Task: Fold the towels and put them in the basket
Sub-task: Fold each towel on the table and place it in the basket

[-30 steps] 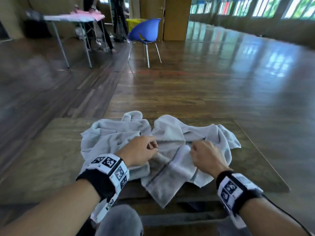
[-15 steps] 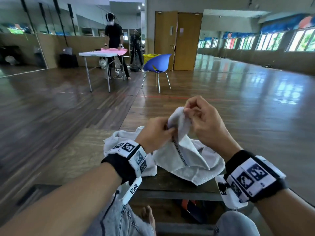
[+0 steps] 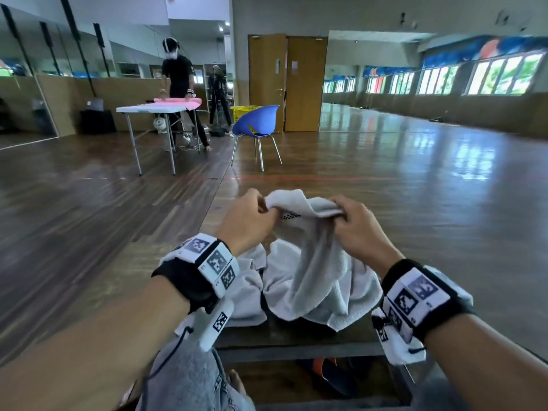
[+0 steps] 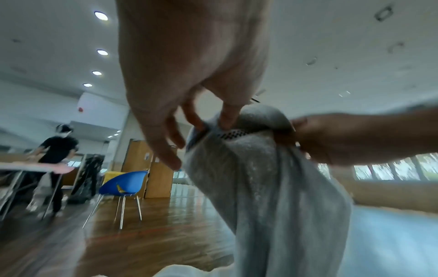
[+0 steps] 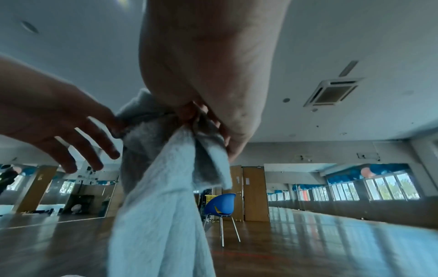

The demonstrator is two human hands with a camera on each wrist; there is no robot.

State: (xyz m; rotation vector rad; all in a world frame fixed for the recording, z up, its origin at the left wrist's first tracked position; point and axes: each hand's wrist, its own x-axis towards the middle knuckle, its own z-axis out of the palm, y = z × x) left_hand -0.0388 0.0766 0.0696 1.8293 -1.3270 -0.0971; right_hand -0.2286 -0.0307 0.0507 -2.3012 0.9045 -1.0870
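Both my hands hold a pale grey towel (image 3: 314, 271) up above the low table (image 3: 299, 336). My left hand (image 3: 267, 210) pinches its top edge near a dark checked stripe, which the left wrist view shows at the left hand (image 4: 220, 121). My right hand (image 3: 338, 216) grips a bunched part of the same edge. The towel (image 5: 161, 206) hangs down from that right hand (image 5: 196, 114), and its lower end rests on the table. A second grey towel (image 3: 246, 292) lies crumpled on the table under my left wrist. A yellow basket (image 3: 244, 114) stands far off behind a blue chair.
The blue chair (image 3: 258, 126) stands on the wooden floor ahead. Further left, a person works at a folding table (image 3: 154, 109) with pink cloth on it. Wooden doors (image 3: 287, 81) are behind the chair. My knees are under the table's near edge.
Both hands have lifted one towel off the table, then moved apart along its top edge. The head view has tilted up toward the room.
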